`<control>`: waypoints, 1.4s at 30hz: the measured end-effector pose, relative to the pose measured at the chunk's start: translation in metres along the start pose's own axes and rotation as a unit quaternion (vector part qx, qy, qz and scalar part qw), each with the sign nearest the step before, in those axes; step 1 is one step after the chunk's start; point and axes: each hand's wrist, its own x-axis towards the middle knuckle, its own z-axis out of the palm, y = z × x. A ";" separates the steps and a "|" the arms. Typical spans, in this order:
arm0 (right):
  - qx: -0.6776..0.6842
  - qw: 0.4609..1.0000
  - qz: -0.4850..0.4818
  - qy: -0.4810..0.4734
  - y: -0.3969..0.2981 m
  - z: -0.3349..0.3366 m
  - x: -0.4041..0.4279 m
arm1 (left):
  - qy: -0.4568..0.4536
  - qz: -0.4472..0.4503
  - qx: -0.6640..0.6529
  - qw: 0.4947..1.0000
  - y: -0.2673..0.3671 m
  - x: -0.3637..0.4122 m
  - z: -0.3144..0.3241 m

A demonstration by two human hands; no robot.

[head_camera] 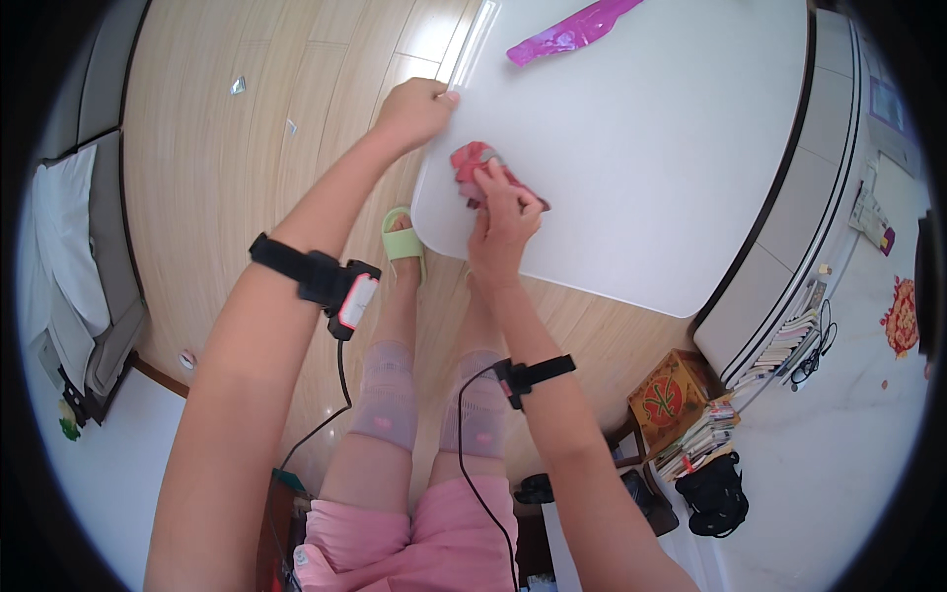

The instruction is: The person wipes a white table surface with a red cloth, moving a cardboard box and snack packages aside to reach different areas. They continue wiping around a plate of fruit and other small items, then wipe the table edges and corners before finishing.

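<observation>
My right hand point(507, 207) presses on a crumpled red cloth point(477, 166) with a grey patch, which lies on a white tabletop point(629, 163) near its rounded corner. The fingers are spread over the cloth's right side, and part of it is hidden under them. At the table's left edge, my left hand point(420, 111) has its fingers curled, with the thumb at the rim; its fingertips are partly hidden, so I cannot tell whether it grips the edge. Farther up the table lies a shiny purple plastic wrapper point(570, 33).
Small scraps point(237, 85) lie on the wooden floor at the left. A grey sofa point(111, 222) stands far left. To the right are a long cabinet point(795, 200), a decorated cardboard box point(662, 399), stacked books point(699, 436) and a black bag point(714, 496). Cables hang from both forearm straps.
</observation>
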 end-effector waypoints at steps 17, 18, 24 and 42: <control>0.050 0.976 -0.145 -0.154 0.010 -0.004 0.058 | -0.079 -0.316 -0.555 0.765 -0.103 -0.153 0.064; 0.137 0.974 -0.064 -0.168 0.002 -0.006 0.032 | -0.081 -0.312 -0.556 0.766 -0.103 -0.154 0.064; -0.023 0.957 -0.112 -0.266 0.001 -0.037 -0.045 | -0.098 -0.318 -0.601 0.727 -0.101 -0.161 0.061; -0.036 0.973 0.128 0.189 -0.018 0.038 -0.071 | -0.068 -0.339 -0.608 0.715 -0.129 -0.192 0.064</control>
